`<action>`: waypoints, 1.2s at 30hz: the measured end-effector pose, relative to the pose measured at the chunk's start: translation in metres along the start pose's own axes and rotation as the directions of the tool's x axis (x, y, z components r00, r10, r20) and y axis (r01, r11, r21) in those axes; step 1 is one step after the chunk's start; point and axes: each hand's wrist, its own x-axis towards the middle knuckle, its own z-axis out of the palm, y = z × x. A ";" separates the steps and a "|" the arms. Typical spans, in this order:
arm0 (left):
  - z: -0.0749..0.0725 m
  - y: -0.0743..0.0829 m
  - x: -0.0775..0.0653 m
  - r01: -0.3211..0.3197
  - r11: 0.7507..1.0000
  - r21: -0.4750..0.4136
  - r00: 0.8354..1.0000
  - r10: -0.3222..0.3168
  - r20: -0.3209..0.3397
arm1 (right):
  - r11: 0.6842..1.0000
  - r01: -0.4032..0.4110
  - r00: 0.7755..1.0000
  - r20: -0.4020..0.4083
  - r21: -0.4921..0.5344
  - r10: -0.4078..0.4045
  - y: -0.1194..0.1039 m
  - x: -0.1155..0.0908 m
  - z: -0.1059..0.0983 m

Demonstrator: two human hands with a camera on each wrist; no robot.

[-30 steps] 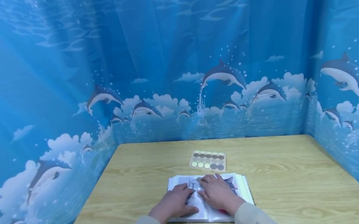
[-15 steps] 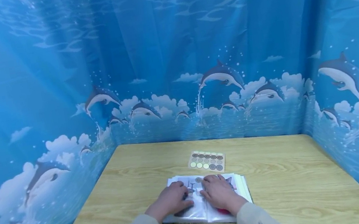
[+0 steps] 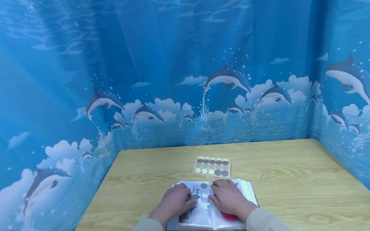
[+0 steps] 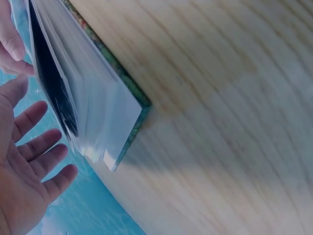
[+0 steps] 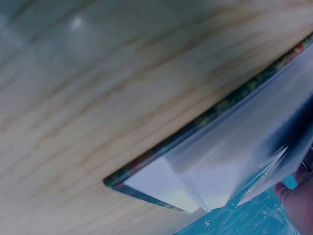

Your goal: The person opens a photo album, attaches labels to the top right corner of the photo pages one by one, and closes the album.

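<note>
An open photo album (image 3: 201, 220) with clear, glossy pages lies on the table in the head view. Pictures show under the film, with a red patch (image 3: 229, 216) on the right page. My left hand (image 3: 176, 201) is over the left page; in the left wrist view its fingers (image 4: 43, 144) are spread and hold nothing. Over the right page is my right hand (image 3: 228, 197), its fingers loosely bent. The right wrist view shows only part of that hand (image 5: 299, 200) beside the page edges. A small round disc (image 3: 203, 185) sits near the album's top middle.
Just beyond the album lies a card (image 3: 212, 167) with rows of round discs, some pale yellow, some dark. The wooden table (image 3: 301, 186) extends to either side. Blue dolphin-print curtains (image 3: 175, 52) stand along its back and sides.
My left hand has drawn leftward, away from the album's middle, uncovering more of the left page and the disc. The right hand has shifted slightly right.
</note>
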 end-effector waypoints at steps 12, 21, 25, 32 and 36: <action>-0.004 0.002 0.013 0.110 0.993 -0.043 0.994 -0.109 0.032 | 0.998 -0.051 0.999 0.014 0.032 0.050 0.007 -0.001 -0.006; -0.006 0.006 0.026 0.131 0.990 -0.044 0.991 -0.129 0.033 | 0.995 -0.079 0.997 -0.006 0.055 0.080 0.013 -0.001 -0.012; -0.006 0.008 0.032 0.149 0.988 -0.045 0.988 -0.147 0.045 | 0.992 -0.103 0.994 -0.014 0.070 0.104 0.019 -0.002 -0.013; -0.006 0.008 0.041 0.147 0.986 -0.075 0.989 -0.145 0.026 | 0.987 -0.137 0.990 -0.012 0.083 0.139 0.030 0.001 -0.018; -0.007 0.007 0.048 0.163 0.983 -0.083 0.986 -0.162 0.024 | 0.984 -0.151 0.988 -0.021 0.090 0.153 0.036 0.002 -0.023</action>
